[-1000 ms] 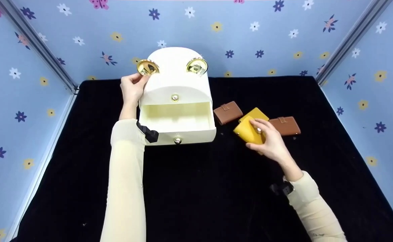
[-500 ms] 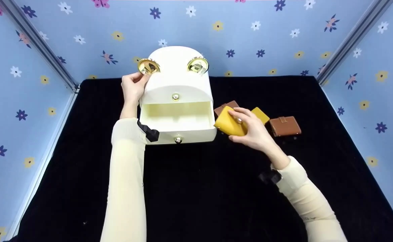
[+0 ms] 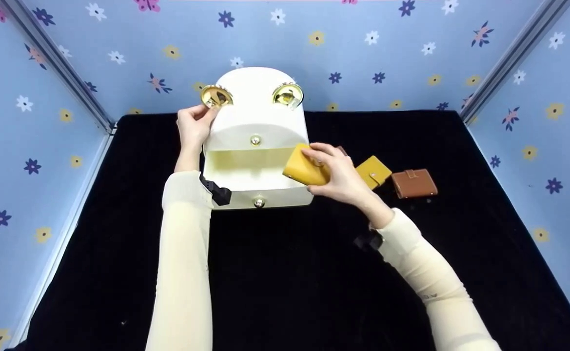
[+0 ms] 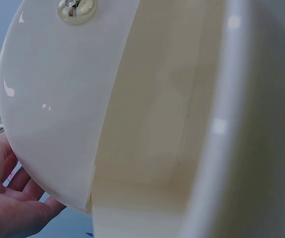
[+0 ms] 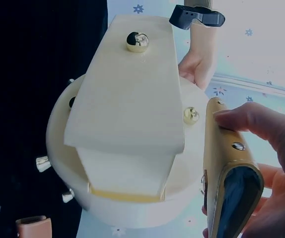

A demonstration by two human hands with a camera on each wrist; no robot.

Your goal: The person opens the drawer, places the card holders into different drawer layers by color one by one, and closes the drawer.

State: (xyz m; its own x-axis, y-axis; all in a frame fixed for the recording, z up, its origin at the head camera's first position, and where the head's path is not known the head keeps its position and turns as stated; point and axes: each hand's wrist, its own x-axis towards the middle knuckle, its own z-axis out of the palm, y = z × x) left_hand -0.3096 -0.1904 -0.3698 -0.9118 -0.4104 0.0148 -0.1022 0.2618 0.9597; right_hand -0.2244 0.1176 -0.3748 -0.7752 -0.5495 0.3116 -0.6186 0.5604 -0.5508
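Observation:
A white drawer box [image 3: 259, 109] with two gold discs like eyes stands at the back, its lower drawer [image 3: 236, 199] pulled out. My left hand [image 3: 193, 127] holds the box's left side just below one disc. Its curled fingers [image 4: 21, 210] lie along the curved side in the left wrist view, partly hidden behind the box. In my right hand [image 3: 338, 173] is a yellow wallet [image 3: 300, 165], pinched between thumb and fingers over the drawer's right edge. The right wrist view shows the wallet's cover [image 5: 216, 148] with a snap, beside the box.
On the black cloth right of the box lie a second yellow wallet [image 3: 373, 171] and a brown wallet [image 3: 414, 183]. Another brown wallet [image 3: 342, 150] is mostly hidden behind my right hand. Flowered blue walls [image 3: 353, 53] rise at the back and both sides.
My right hand has carried the yellow wallet leftward from beside the other wallets to over the drawer's right edge. My left hand stays on the box.

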